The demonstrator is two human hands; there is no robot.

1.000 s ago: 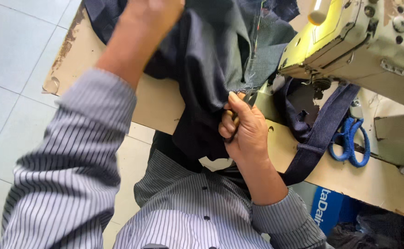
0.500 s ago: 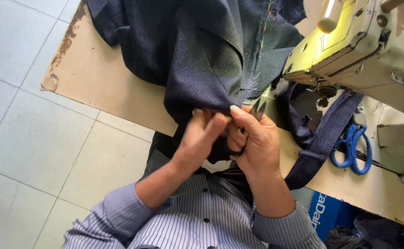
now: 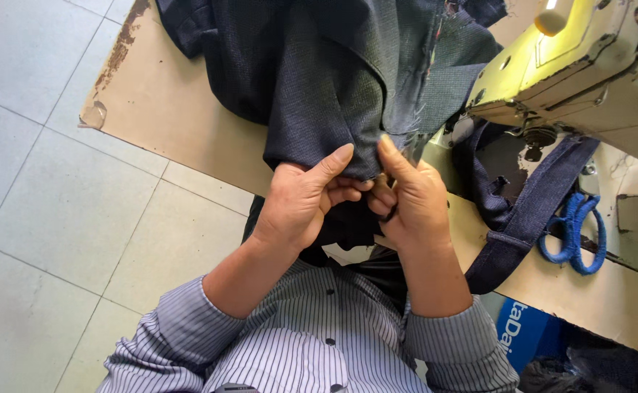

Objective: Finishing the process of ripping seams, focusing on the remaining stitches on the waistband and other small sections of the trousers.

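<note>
A dark navy garment (image 3: 319, 80) lies bunched on the wooden table (image 3: 180, 124) and hangs over its near edge. My left hand (image 3: 300, 204) pinches the garment's lower edge with thumb on top and fingers curled under. Right beside it, my right hand (image 3: 410, 204) grips the same edge, thumb pressed on the cloth. Both hands meet just in front of the table's edge, above my striped shirt (image 3: 319, 349). A frayed seam (image 3: 428, 65) runs up the fabric above my right hand.
A pale yellow-green sewing machine (image 3: 588, 65) stands at the right, with a dark blue strap (image 3: 530, 211) trailing from under it. Blue-handled scissors (image 3: 573, 233) lie on the table at the far right. Grey floor tiles (image 3: 49, 196) fill the left side.
My left arm has come down from reaching up over the garment, and its hand now pinches the fabric edge next to my right hand. The right hand stayed on the cloth.
</note>
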